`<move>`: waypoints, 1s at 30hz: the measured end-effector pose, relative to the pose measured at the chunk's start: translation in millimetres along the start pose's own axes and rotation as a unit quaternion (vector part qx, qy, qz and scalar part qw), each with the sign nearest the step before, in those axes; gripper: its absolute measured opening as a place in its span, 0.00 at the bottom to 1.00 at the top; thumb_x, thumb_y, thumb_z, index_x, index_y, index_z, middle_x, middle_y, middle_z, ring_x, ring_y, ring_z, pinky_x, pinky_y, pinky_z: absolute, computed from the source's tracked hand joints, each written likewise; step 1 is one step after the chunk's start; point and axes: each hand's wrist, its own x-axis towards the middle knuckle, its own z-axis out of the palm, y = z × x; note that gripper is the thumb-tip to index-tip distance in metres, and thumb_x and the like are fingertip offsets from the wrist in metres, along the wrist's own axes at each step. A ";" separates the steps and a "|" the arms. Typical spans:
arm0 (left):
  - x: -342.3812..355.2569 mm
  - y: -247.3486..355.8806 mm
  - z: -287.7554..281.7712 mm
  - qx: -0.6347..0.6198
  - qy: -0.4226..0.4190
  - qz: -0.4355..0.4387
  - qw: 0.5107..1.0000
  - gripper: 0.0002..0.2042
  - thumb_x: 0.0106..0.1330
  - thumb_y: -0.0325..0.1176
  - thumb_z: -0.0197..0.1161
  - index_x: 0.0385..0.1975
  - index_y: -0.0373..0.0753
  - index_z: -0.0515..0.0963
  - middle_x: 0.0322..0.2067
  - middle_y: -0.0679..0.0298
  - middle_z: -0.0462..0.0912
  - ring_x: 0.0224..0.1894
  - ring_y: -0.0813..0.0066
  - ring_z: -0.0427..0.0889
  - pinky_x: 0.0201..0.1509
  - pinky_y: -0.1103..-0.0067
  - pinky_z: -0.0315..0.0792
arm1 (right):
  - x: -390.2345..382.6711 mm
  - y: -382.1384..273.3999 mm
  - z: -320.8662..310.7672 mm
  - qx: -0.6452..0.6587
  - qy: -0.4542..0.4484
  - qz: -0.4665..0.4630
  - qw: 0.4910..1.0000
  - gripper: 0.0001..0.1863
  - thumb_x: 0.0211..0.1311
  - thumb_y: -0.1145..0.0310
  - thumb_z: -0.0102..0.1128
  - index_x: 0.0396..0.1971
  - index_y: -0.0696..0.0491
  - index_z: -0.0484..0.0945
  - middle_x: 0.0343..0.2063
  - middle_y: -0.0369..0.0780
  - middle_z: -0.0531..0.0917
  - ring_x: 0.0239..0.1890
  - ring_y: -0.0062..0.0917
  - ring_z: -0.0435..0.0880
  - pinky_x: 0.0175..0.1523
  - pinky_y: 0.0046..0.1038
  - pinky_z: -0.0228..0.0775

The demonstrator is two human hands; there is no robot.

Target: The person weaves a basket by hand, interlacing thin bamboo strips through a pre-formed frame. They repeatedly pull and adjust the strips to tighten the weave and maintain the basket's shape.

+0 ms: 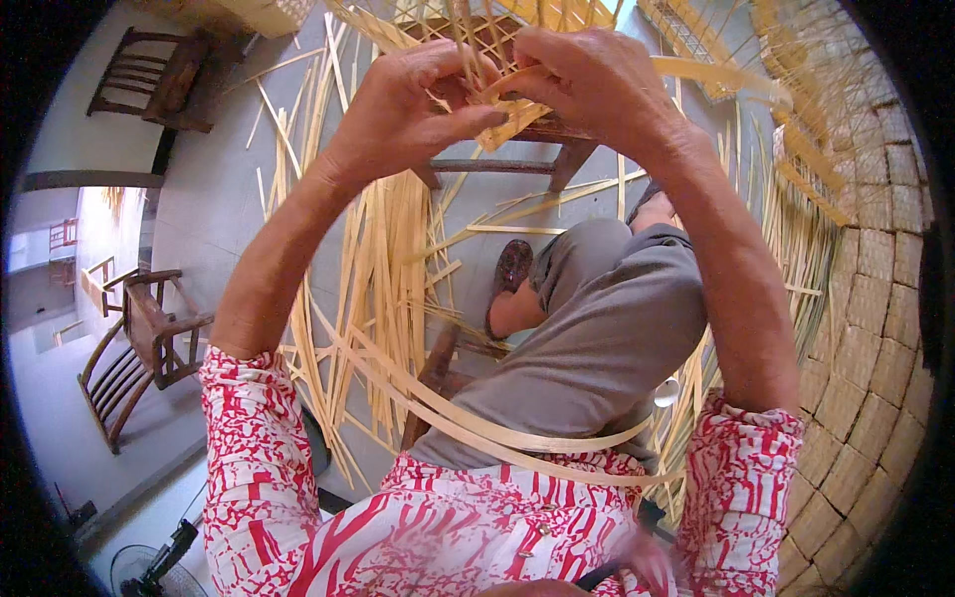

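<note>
At the top centre is a half-woven piece of pale bamboo [502,124] with upright strips, over a wooden stool [497,166]. My left hand [418,99] is at its left part, fingers curled round the strips and thumb on the near edge. My right hand [577,80], just to the right, is closed on a flat strip at the weave, thumb and fingers pinched. A longer, wider strip [721,78] runs off to the right behind it. Two long strips [517,448] arc across my lap.
Loose bamboo strips [388,259] cover much of the floor [229,199]. Wooden chairs [159,328] [149,75] stand at the left. A fan [149,567] is at the lower left. Stacked woven pieces [875,328] line the right, with yellow woven frames [811,174] beside them.
</note>
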 end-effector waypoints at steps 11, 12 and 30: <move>1.7 -31.8 -9.8 -0.008 0.168 -0.100 0.981 0.03 0.61 0.26 0.68 0.29 0.33 0.82 0.27 0.66 0.79 0.29 0.83 0.77 0.33 0.83 0.71 | -1.6 -20.7 45.5 0.143 0.179 0.138 0.964 0.11 0.58 0.70 0.60 0.42 0.54 0.76 0.35 0.46 0.82 0.37 0.43 0.82 0.45 0.43 0.71; 6.8 -33.1 -7.9 -0.005 0.167 -0.080 0.983 0.03 0.61 0.25 0.68 0.29 0.33 0.82 0.27 0.66 0.79 0.30 0.83 0.77 0.34 0.83 0.72 | -10.1 -7.8 67.4 0.222 0.119 0.212 0.944 0.10 0.61 0.71 0.57 0.41 0.55 0.77 0.34 0.45 0.82 0.35 0.44 0.82 0.43 0.44 0.72; 11.8 -31.9 -22.5 0.033 0.159 -0.069 0.984 0.06 0.61 0.29 0.70 0.29 0.34 0.81 0.27 0.62 0.79 0.32 0.73 0.80 0.36 0.75 0.73 | 51.2 5.2 16.1 0.721 0.041 0.240 0.649 0.17 0.69 0.63 0.62 0.53 0.55 0.80 0.47 0.38 0.85 0.40 0.20 0.84 0.38 0.21 0.75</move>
